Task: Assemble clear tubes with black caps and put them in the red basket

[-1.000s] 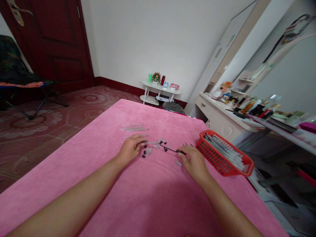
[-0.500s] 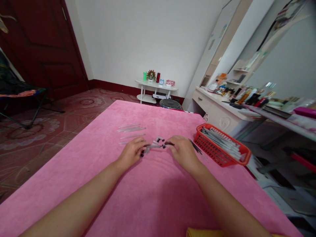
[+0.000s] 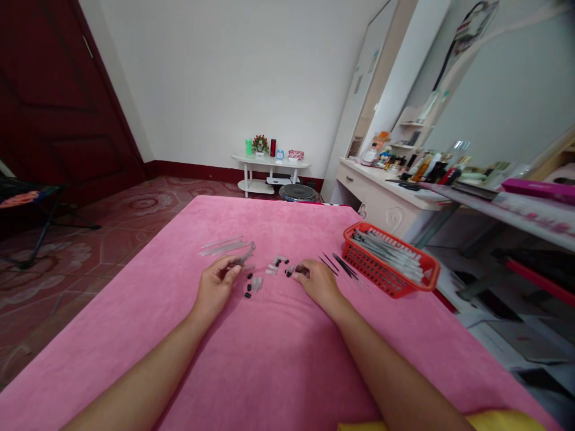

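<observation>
My left hand (image 3: 216, 286) is closed in a pinch on a clear pen barrel (image 3: 246, 254), which points up and to the right. Left of its tip, several more clear pen barrels (image 3: 223, 244) lie side by side on the pink cloth. My right hand (image 3: 321, 286) is closed, fingertips down by a small black plug (image 3: 288, 273); whatever they grip is hidden. Between the hands are scattered several clear caps (image 3: 256, 284) and small black plugs (image 3: 248, 295). Thin black pen refills (image 3: 345, 266) lie beyond my right hand.
A red plastic basket (image 3: 381, 272) full of pens or pen parts stands at the right on the pink cloth (image 3: 251, 359). Yellow fabric (image 3: 498, 421) shows at the near edge. Farther right is a dressing table (image 3: 381, 190) crowded with bottles.
My hands have moved apart. The left one has drawn away leftward with the barrel, which earlier reached across between both hands. The view has shifted slightly, showing more of the loose caps.
</observation>
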The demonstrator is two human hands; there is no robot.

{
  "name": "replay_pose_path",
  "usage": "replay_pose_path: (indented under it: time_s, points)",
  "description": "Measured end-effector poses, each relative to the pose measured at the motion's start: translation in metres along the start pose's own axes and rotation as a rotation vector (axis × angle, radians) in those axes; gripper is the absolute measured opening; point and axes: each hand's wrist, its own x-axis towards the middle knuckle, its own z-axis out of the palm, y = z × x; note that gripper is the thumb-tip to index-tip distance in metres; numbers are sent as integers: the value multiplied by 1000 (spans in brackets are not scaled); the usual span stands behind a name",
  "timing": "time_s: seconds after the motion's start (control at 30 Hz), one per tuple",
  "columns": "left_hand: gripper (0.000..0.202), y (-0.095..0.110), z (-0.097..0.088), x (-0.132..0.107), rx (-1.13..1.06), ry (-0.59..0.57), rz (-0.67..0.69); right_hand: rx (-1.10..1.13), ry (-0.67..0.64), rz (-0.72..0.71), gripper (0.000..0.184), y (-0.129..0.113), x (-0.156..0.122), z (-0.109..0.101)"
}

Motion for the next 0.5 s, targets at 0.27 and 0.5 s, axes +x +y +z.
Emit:
replay_pose_path:
  time_s: [0.27,0.5]
  points:
    - [22,8,3,-4,95,-151,113,-152,21,85,20,-15,3,13]
    - [20,8,4,-4,158,-173,180,51,30,74,14,-12,-1,15]
